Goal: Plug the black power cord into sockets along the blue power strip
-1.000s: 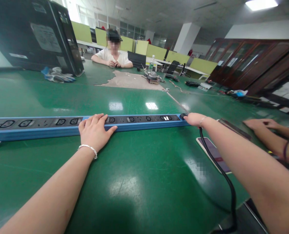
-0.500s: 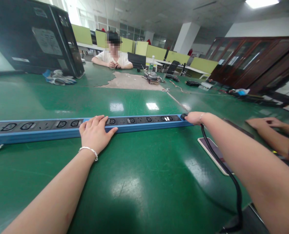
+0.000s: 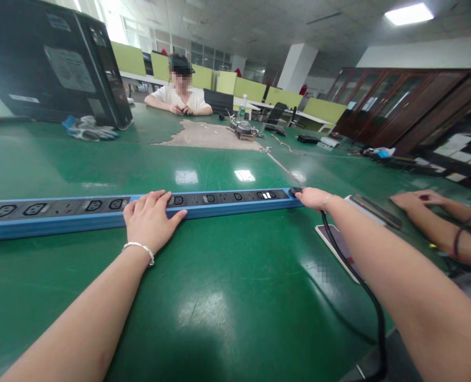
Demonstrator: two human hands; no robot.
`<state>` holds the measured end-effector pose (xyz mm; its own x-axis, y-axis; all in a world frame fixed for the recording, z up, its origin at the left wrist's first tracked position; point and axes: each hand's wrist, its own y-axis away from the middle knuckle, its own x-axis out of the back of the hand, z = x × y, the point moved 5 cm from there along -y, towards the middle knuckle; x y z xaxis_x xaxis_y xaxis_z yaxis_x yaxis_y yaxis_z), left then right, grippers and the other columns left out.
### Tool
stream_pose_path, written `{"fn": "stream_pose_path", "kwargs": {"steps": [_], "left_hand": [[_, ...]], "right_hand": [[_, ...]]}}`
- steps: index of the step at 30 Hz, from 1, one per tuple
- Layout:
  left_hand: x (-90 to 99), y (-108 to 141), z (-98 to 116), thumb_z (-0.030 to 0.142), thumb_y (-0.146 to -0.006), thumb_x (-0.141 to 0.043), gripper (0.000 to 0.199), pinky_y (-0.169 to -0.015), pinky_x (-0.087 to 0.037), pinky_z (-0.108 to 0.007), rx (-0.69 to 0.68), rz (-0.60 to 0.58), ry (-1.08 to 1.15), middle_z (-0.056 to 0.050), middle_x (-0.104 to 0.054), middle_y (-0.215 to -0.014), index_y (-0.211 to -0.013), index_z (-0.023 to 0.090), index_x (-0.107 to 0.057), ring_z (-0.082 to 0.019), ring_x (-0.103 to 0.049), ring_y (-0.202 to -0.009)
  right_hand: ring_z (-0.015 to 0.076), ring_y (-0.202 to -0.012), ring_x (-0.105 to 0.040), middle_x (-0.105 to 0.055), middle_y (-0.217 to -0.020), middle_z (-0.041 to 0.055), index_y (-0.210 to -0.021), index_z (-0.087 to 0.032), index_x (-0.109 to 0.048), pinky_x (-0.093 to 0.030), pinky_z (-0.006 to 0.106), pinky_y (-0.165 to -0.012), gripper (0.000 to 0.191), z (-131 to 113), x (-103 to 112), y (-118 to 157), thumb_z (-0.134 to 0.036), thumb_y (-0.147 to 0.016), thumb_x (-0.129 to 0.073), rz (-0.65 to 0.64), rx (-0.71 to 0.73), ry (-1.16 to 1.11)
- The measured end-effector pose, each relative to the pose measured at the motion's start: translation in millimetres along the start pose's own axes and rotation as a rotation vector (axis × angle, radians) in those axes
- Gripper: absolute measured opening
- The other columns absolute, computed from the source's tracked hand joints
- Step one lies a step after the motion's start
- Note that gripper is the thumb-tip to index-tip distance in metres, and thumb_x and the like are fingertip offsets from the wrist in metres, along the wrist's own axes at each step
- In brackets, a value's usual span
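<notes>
A long blue power strip (image 3: 235, 206) with a black face and several sockets lies across the green table. My left hand (image 3: 148, 217) rests over its middle, fingers on the top and thumb along the near side, gripping it. At the strip's right end, my right hand (image 3: 315, 198) is closed around a black plug (image 3: 295, 190). That plug is at the end of the strip; whether it is fully seated is hidden. A black cable (image 3: 350, 265) hangs from under my right hand and curves down toward the lower right. It passes over a phone (image 3: 333, 241) lying on the table.
A large black case (image 3: 56, 69) stands at the back left with gloves (image 3: 88, 129) beside it. A person (image 3: 180, 98) sits across the table. Another person's hands (image 3: 418, 199) rest at the right. A mechanical part (image 3: 243, 129) and a bottle (image 3: 242, 107) stand farther back.
The view has shifted slightly, so the scene sits a little farther left. Both hands keep their places on the strip and the plug.
</notes>
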<state>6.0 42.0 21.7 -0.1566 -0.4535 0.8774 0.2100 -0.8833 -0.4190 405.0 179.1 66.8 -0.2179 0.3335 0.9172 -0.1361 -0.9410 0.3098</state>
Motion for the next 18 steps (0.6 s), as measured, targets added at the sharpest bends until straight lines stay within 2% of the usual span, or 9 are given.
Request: {"fn": "stream_pose_path", "kwargs": {"steps": [5,8,10,13,14,16,18], "left_hand": [[-2.2,-0.1,-1.2,0.057,-0.081,-0.040,0.060,-0.104,-0.023,-0.045,0.004,0.008,-0.006,-0.007,-0.050,-0.135,-0.128,0.021,-0.050,-0.030,-0.041,-0.122],[-2.1,0.1,-1.4,0.057,-0.081,-0.040,0.058,-0.104,-0.023,-0.046,0.009,0.011,-0.008,-0.006,-0.050,-0.135,-0.127,0.022,-0.050,-0.030,-0.041,-0.122],[-1.3,0.3,-1.2,0.057,-0.082,-0.040,0.058,-0.104,-0.023,-0.045,0.011,0.012,-0.005,-0.006,-0.050,-0.135,-0.127,0.022,-0.051,-0.030,-0.041,-0.122],[-0.1,0.5,-0.5,0.058,-0.082,-0.040,0.059,-0.104,-0.023,-0.046,0.005,0.011,0.001,-0.007,-0.050,-0.135,-0.127,0.021,-0.051,-0.031,-0.041,-0.122],[0.2,0.6,-0.4,0.058,-0.082,-0.039,0.060,-0.104,-0.023,-0.046,0.005,0.010,0.002,-0.007,-0.050,-0.135,-0.127,0.021,-0.051,-0.031,-0.041,-0.122],[0.5,0.7,-0.6,0.058,-0.081,-0.039,0.060,-0.104,-0.023,-0.046,0.009,0.007,0.004,-0.007,-0.050,-0.135,-0.127,0.022,-0.051,-0.030,-0.041,-0.123],[0.5,0.9,-1.0,0.058,-0.081,-0.039,0.059,-0.104,-0.023,-0.045,0.014,0.009,0.006,-0.006,-0.050,-0.135,-0.127,0.023,-0.050,-0.030,-0.041,-0.123]], "right_hand": [[0.0202,-0.060,-0.064,-0.065,-0.064,0.0123,-0.091,-0.006,-0.067,-0.046,0.027,-0.060,0.050,-5.0,12.0,-4.7,-0.036,-0.094,-0.027,-0.072,0.000,0.092],[0.0215,-0.066,-0.066,-0.067,-0.070,0.0150,-0.096,-0.005,-0.065,-0.047,0.028,-0.063,0.049,-3.3,5.9,-3.7,-0.036,-0.094,-0.027,-0.048,-0.026,0.073],[0.0230,-0.074,-0.067,-0.068,-0.082,0.0192,-0.102,-0.003,-0.062,-0.047,0.029,-0.066,0.051,-0.3,-3.8,-1.4,-0.037,-0.095,-0.025,0.019,-0.043,0.002],[0.0255,-0.095,-0.064,-0.065,-0.106,0.0218,-0.109,-0.006,-0.058,-0.046,0.030,-0.076,0.049,4.8,-14.6,2.9,-0.037,-0.095,-0.023,0.228,-0.060,-0.089],[0.0259,-0.099,-0.063,-0.063,-0.109,0.0220,-0.110,-0.006,-0.058,-0.046,0.031,-0.078,0.049,6.2,-17.6,3.8,-0.037,-0.095,-0.023,0.259,-0.072,-0.103],[0.0252,-0.093,-0.065,-0.064,-0.107,0.0221,-0.109,-0.006,-0.058,-0.046,0.030,-0.076,0.048,7.1,-20.5,4.5,-0.037,-0.094,-0.024,0.239,-0.072,-0.128],[0.0226,-0.076,-0.067,-0.066,-0.099,0.0211,-0.106,-0.006,-0.059,-0.046,0.029,-0.067,0.048,7.0,-15.9,5.6,-0.038,-0.094,-0.024,0.180,-0.056,-0.161]]}}
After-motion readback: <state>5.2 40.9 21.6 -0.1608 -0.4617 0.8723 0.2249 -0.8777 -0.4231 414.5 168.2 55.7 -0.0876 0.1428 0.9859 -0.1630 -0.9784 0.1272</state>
